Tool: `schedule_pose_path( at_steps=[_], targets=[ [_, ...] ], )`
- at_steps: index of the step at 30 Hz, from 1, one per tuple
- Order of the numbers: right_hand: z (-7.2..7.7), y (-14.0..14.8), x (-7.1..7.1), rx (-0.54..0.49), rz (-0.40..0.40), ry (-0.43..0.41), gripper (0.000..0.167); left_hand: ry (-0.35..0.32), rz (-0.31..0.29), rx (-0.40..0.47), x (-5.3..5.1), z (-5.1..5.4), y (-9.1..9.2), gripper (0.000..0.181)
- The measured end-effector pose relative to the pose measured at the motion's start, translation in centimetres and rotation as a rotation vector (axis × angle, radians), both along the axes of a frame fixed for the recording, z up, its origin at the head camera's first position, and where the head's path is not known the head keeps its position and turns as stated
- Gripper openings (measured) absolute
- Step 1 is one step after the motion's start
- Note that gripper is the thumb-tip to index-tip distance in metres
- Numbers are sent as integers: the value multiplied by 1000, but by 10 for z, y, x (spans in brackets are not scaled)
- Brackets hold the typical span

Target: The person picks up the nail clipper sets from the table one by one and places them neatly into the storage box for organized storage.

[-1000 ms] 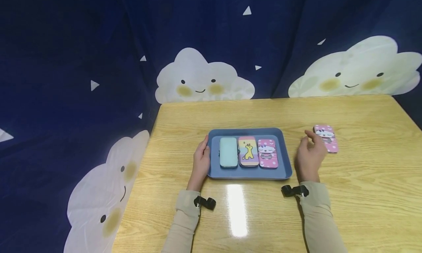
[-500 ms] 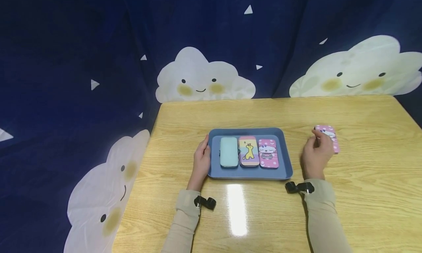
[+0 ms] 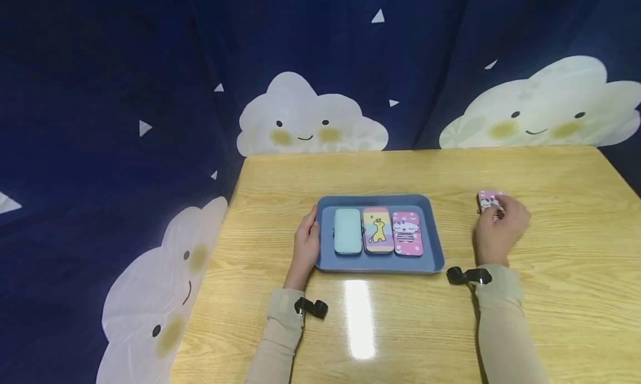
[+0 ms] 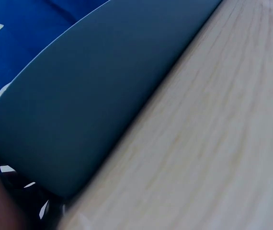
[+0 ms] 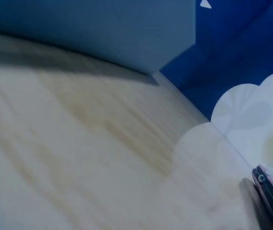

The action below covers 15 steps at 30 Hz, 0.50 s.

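A blue tray [image 3: 383,264] holds three small tin boxes side by side: a mint-green tin [image 3: 347,231], a striped tin with a yellow giraffe [image 3: 378,231] and a pink cat tin [image 3: 408,234]. Along the tray's outer left wall lies my left hand [image 3: 305,245], fingers fairly straight and touching it. A second pink cat tin [image 3: 488,199] lies on the table to the right, its hinged edge [image 5: 269,194] visible in the right wrist view. My right hand [image 3: 501,231] is over this tin, thumb and forefinger at its face; its other fingers are hidden, so a grip cannot be made out.
The wooden table [image 3: 400,328] meets a dark blue curtain [image 3: 340,39] with cloud prints at its back and left. A black wrist camera [image 3: 468,275] sits on the right sleeve, another camera [image 3: 311,307] on the left.
My right hand has moved rightward from beside the second pink cat tin to over it, covering most of the tin. The left hand and the tray stay where they were.
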State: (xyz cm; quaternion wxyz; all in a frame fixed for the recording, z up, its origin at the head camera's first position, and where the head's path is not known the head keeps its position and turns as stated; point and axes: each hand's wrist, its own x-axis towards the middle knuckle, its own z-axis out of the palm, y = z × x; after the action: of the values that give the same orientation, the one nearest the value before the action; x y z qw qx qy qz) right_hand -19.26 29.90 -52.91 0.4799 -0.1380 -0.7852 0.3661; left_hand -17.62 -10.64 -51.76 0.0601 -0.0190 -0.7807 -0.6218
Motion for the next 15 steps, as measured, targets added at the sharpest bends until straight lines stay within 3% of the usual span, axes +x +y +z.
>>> schedule_pose_path(
  at_steps=[3,10,15],
  targets=[
    [0,5,0,-24,-14,-92,28,-14,-7,-4,-1,-1,-1,45],
    [2,9,4,-154,-57,-445,51,-3,5,-4,0,-3,0,44],
    [4,8,4,-194,-68,-533,56,1,10,-5,0,-4,0,45]
  ],
)
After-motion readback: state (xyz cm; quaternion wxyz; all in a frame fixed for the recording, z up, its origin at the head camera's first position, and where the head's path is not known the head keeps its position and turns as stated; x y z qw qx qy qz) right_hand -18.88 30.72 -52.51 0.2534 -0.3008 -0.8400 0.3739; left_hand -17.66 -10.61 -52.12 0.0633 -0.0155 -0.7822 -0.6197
